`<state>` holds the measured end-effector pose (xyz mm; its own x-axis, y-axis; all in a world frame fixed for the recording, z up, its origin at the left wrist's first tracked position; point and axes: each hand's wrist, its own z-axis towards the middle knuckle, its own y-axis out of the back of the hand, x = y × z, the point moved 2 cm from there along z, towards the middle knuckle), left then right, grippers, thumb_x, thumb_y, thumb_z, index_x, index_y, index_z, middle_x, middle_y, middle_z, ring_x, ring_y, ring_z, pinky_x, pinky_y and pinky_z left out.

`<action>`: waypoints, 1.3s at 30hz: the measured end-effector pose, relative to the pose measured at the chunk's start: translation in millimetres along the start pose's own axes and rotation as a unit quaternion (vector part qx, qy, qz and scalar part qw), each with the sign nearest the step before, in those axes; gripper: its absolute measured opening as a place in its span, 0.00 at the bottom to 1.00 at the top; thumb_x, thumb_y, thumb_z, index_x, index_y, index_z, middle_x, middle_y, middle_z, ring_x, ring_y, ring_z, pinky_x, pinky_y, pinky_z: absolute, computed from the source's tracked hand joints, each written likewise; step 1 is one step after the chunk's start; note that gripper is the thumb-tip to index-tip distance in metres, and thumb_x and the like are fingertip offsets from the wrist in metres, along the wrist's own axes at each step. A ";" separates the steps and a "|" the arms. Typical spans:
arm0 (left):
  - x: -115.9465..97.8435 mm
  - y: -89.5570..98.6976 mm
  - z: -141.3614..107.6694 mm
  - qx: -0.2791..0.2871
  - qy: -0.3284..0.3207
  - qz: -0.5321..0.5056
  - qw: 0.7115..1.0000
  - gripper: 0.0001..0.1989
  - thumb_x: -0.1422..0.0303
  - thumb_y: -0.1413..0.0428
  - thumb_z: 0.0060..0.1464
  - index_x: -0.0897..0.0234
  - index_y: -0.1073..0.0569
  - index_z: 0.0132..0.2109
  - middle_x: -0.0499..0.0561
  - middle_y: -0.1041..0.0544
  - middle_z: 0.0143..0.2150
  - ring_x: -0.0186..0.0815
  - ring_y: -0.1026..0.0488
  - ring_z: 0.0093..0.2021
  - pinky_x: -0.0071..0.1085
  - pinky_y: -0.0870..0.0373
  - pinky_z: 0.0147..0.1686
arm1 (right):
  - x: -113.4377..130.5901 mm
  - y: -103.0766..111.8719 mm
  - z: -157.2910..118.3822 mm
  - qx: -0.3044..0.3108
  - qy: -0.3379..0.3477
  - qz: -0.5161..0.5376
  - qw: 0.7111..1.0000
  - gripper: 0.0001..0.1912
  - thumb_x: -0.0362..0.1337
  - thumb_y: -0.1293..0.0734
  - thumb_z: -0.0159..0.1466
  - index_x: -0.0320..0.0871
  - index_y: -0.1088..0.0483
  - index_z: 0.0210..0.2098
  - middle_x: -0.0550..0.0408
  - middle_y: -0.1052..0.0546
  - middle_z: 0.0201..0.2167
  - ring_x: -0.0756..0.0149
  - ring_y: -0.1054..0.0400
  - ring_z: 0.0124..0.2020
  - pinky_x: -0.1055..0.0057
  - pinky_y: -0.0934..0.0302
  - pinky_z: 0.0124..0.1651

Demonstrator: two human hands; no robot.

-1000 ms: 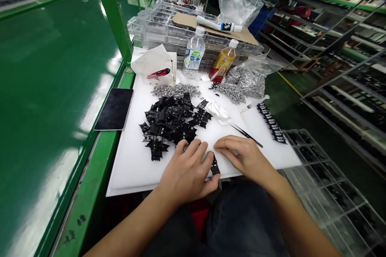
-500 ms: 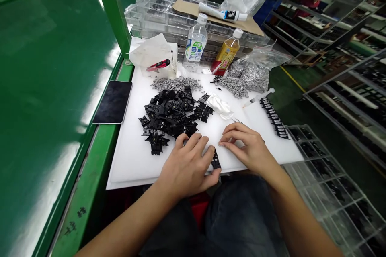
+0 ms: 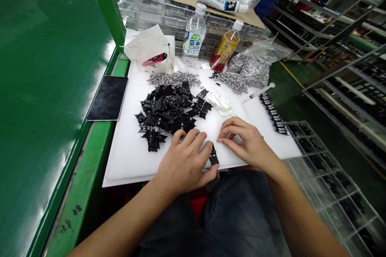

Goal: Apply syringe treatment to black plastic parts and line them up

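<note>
Between the thumb and fingers of my left hand is a black plastic part, lying at the front edge of the white board. To its right, my right hand pinches with thumb and forefinger; a tiny greyish piece seems to show at the tips, too small to name. A heap of black parts lies beyond my left hand. Small grey pieces form a pile behind the heap. A crumpled white cloth lies beyond my right hand.
A tablet rests on the green ledge at left. Two bottles stand at the back, near a bag of grey pieces. A syringe and a row of black parts lie at right.
The whole view has shifted slightly, with the board and objects appearing a little higher and further left. Both hands keep nearly the same pose around the black part.
</note>
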<state>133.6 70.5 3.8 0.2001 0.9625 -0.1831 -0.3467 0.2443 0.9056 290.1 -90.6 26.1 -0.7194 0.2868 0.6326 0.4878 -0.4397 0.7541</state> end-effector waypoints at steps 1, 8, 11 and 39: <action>0.0 0.0 0.0 0.000 0.000 0.000 1.000 0.20 0.53 0.47 0.71 0.64 0.24 0.56 0.58 0.22 0.58 0.52 0.29 0.59 0.52 0.41 0.55 | 0.1 0.1 -0.3 0.001 0.002 0.001 1.000 0.03 0.33 0.29 0.70 0.46 0.21 0.39 0.51 0.23 0.44 0.63 0.27 0.38 0.62 0.27 0.42; -0.6 -0.1 0.8 0.003 0.004 -0.007 1.000 0.20 0.53 0.46 0.70 0.64 0.24 0.56 0.59 0.22 0.57 0.52 0.29 0.59 0.52 0.41 0.56 | 18.8 -0.4 -18.5 -0.031 0.021 0.051 0.998 0.04 0.32 0.28 0.69 0.49 0.21 0.40 0.50 0.22 0.43 0.59 0.25 0.43 0.61 0.25 0.43; -0.7 -0.2 1.4 0.002 0.005 -0.006 1.000 0.19 0.54 0.46 0.70 0.63 0.24 0.56 0.58 0.21 0.57 0.51 0.29 0.59 0.52 0.41 0.56 | 26.3 -5.3 -25.2 0.000 0.009 0.061 0.998 0.07 0.30 0.29 0.69 0.49 0.22 0.40 0.51 0.22 0.43 0.60 0.23 0.43 0.61 0.24 0.46; -0.4 -1.9 1.1 0.000 0.000 0.008 1.000 0.20 0.53 0.49 0.71 0.64 0.24 0.56 0.58 0.22 0.58 0.51 0.29 0.60 0.52 0.42 0.56 | 32.4 -13.8 -24.6 0.034 0.038 -0.036 0.998 0.07 0.28 0.33 0.72 0.47 0.29 0.40 0.51 0.24 0.43 0.61 0.23 0.43 0.62 0.27 0.45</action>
<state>135.1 69.5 2.6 0.1954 0.9662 -0.1683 -0.3506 0.2291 0.9081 247.9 -96.1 31.9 -0.7876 0.2494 0.5635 0.4642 -0.3612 0.8087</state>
